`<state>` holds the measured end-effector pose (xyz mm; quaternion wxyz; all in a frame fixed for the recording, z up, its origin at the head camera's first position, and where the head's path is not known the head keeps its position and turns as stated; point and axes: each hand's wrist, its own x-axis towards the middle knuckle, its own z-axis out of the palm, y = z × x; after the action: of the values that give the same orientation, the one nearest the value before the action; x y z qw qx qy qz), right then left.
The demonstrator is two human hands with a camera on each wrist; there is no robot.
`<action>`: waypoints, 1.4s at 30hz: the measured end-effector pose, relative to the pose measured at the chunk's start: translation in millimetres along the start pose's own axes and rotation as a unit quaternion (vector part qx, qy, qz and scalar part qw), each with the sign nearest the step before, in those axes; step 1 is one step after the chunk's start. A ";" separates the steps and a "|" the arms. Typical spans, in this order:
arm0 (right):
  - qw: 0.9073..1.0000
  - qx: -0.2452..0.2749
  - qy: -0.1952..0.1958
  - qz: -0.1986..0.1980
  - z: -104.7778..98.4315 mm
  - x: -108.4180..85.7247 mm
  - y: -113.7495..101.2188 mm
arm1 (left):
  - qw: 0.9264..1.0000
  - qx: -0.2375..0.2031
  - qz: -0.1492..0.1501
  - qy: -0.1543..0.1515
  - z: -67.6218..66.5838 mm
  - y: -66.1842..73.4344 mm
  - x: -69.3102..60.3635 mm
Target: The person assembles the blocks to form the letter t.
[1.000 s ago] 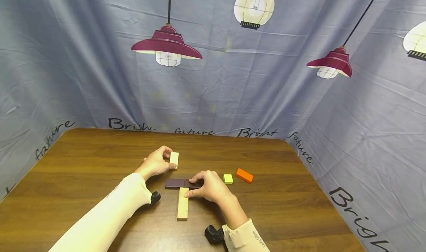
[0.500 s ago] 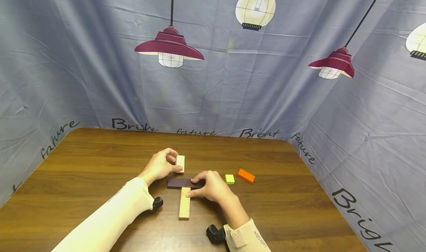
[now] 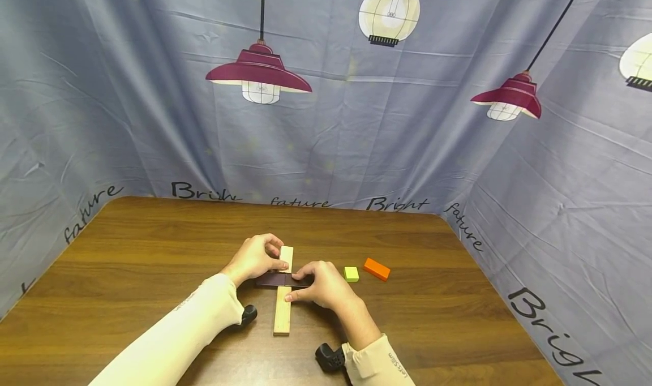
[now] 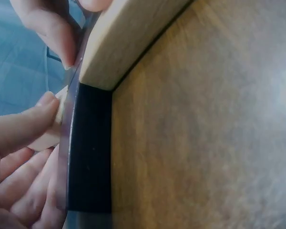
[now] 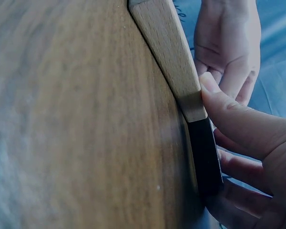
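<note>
My left hand grips a short cream wooden block between thumb and fingers. That block lies at the far side of two dark purple blocks set end to end; whether they touch is hard to tell. A longer pale wooden block runs from their near side toward me, making a cross shape. My right hand holds the right-hand dark purple block, fingers curled over its far side. Its thumb rests on the end of the pale block. The left wrist view shows the left dark block's side.
A lime-green block and an orange block lie right of my right hand on the brown wooden table. A grey-blue curtain stands along the table's far and side edges. Black wrist devices sit beside both sleeves.
My left hand has moved right and toward me, bringing the cream block from behind the left dark block to the middle of the dark pair. The right hand stays in place.
</note>
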<state>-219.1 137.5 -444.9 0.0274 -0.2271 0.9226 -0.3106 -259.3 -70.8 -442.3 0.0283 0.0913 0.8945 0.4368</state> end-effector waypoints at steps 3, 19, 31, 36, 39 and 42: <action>1.000 0.006 0.003 -0.004 -0.2 1.0 -0.6 | 1.000 -0.001 -0.003 -0.009 -2.3 0.9 0.5; 1.000 0.002 -0.005 -0.013 2.0 1.3 0.5 | 0.997 0.058 -0.019 -0.050 -3.2 2.2 -1.9; 1.000 0.004 -0.002 -0.006 -0.9 0.2 0.8 | 0.997 -0.001 -0.020 -0.068 -6.6 -1.7 -4.5; 1.000 0.011 0.006 -0.010 -1.8 -0.3 -0.7 | 0.996 -0.005 0.042 -0.082 -16.2 -9.4 -15.0; 1.000 0.013 0.003 -0.011 -1.1 -0.2 -0.4 | 0.992 0.022 0.079 -0.099 -20.0 -14.3 -26.0; 1.000 0.011 -0.001 -0.009 -0.5 0.0 0.9 | 0.990 0.030 0.088 -0.105 -19.6 -17.5 -35.4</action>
<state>-219.6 138.4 -445.0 0.0277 -0.2353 0.9170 -0.3210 -229.5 -103.3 -445.1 0.0809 0.2162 0.8878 0.3982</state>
